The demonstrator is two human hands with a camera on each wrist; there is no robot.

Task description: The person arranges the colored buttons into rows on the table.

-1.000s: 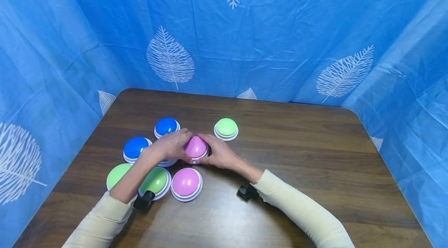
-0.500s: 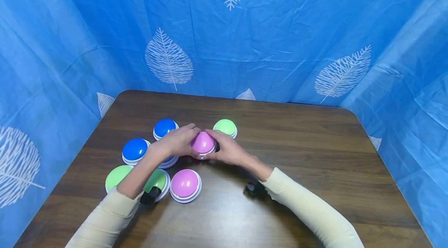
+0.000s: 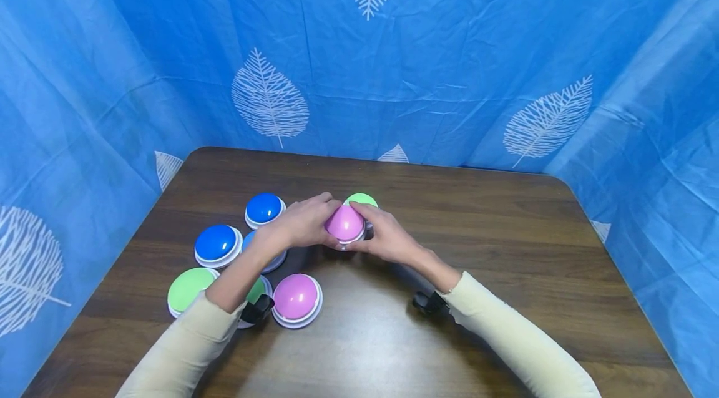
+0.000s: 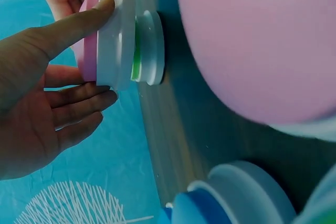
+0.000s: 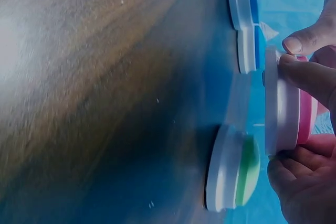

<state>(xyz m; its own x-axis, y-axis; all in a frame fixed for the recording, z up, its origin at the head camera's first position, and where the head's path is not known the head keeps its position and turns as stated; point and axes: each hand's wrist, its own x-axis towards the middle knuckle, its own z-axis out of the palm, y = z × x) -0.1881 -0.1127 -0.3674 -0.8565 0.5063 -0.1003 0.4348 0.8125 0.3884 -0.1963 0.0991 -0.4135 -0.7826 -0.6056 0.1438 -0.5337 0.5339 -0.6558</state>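
Both hands hold a pink domed push button (image 3: 345,223) with a white base, raised off the table. My left hand (image 3: 306,221) grips its left side, and my right hand (image 3: 389,237) grips the right. In the left wrist view, the thumbs meet along the near side of its white base (image 4: 116,45). A gap shows between this base and the table in the right wrist view. Just behind the held button, a green button (image 3: 362,199) stands on the table, its front hidden in the head view; the right wrist view shows its green dome (image 5: 252,169) whole.
To the left stand several more domed buttons: a blue one (image 3: 264,207) at the back, another blue one (image 3: 216,242), a green one (image 3: 190,289) and a pink one (image 3: 296,297) nearer. My left forearm partly covers others. A blue curtain (image 3: 449,61) hangs behind the wooden table (image 3: 505,248).
The two hands have carried the pink button to the right and slightly back, away from the blue buttons. It now overlaps the far green button in the head view.
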